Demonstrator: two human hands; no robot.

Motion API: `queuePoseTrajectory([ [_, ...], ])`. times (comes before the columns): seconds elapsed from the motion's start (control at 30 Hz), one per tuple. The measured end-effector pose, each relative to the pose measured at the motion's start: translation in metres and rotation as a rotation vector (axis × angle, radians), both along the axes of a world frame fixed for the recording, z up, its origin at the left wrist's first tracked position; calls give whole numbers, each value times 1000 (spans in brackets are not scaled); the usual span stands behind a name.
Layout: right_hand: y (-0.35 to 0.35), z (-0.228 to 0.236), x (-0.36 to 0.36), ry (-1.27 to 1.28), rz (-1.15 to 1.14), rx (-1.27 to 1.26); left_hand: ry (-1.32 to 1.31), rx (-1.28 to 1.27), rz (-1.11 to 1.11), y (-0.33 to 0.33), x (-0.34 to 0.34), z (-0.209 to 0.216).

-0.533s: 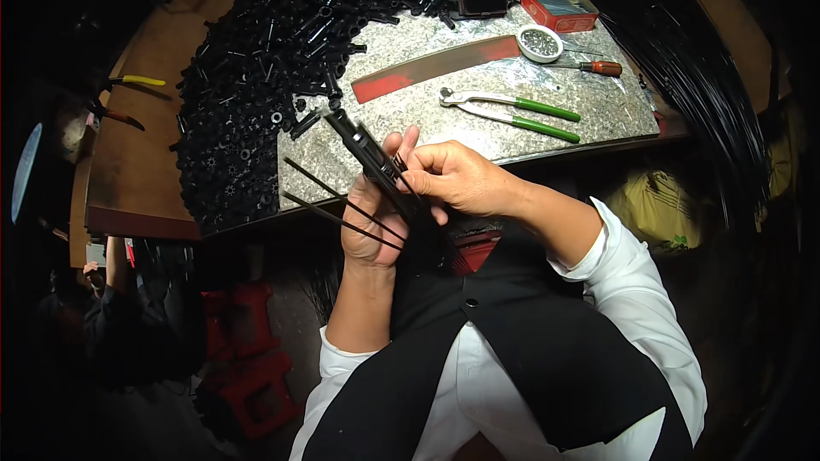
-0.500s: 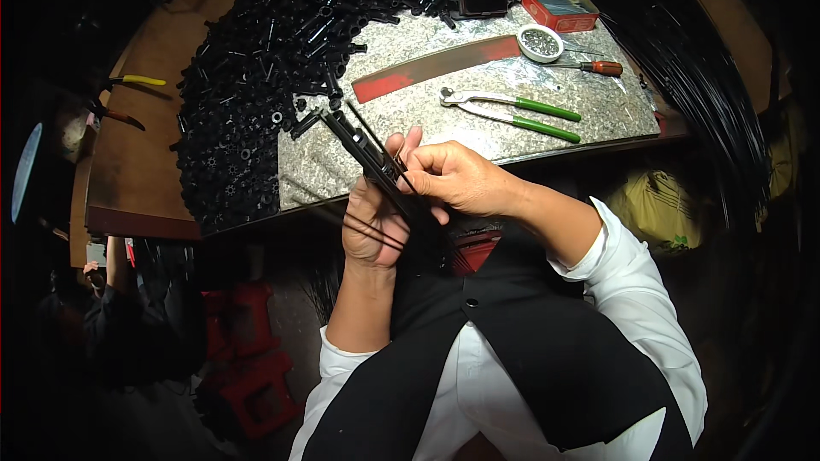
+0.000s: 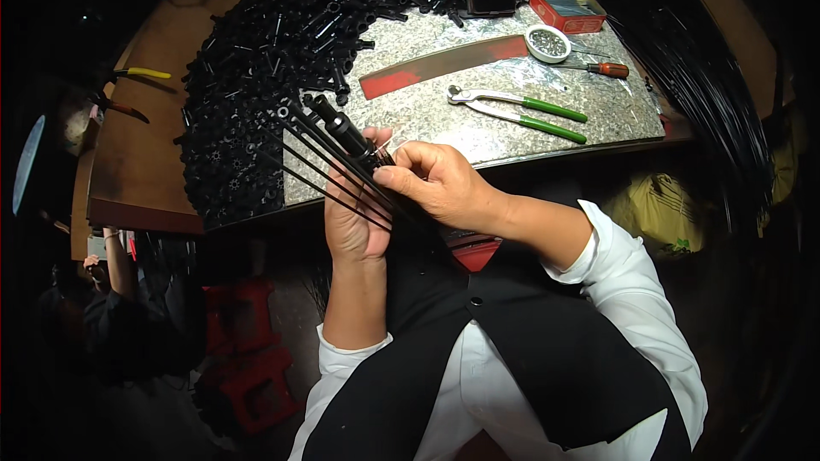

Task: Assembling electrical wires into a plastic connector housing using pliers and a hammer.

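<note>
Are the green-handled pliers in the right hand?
No, the green-handled pliers lie on the speckled tabletop, apart from the right hand.

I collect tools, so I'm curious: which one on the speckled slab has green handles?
The pincers, nearer the right hand; the screwdriver has one orange-red handle.

Shines brightest on the stone slab [image 3: 418, 115], glaring whitish beyond the right hand [image 3: 448, 192]. Glints in thin streaks off the black tubes [image 3: 316, 43] and long black wires [image 3: 735, 137]. Shows the pliers [image 3: 531, 104] crisply. Fades to deep shadow beneath the slab and to black around the rim. Bends the wooden table [image 3: 141, 149] into a curve. Leaves another person [image 3: 120, 273] at lower left dim.
</note>
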State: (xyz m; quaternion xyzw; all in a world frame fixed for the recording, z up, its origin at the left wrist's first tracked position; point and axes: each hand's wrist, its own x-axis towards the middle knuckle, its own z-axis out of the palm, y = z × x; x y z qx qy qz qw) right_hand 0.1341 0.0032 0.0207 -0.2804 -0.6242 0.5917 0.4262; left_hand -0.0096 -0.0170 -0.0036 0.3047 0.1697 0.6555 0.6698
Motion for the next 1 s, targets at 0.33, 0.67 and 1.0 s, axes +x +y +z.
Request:
queuePoseTrajectory([
  [0.33, 7, 8, -33, -39, -63, 369, 577, 205, 598, -23, -11, 42],
  [0.67, 10, 3, -32, -20, 20, 288, 744, 202, 604, -18, -28, 53],
  [1.0, 18, 11, -26, -15, 238, -124, 695, 187, 588, -15, -44, 33],
])
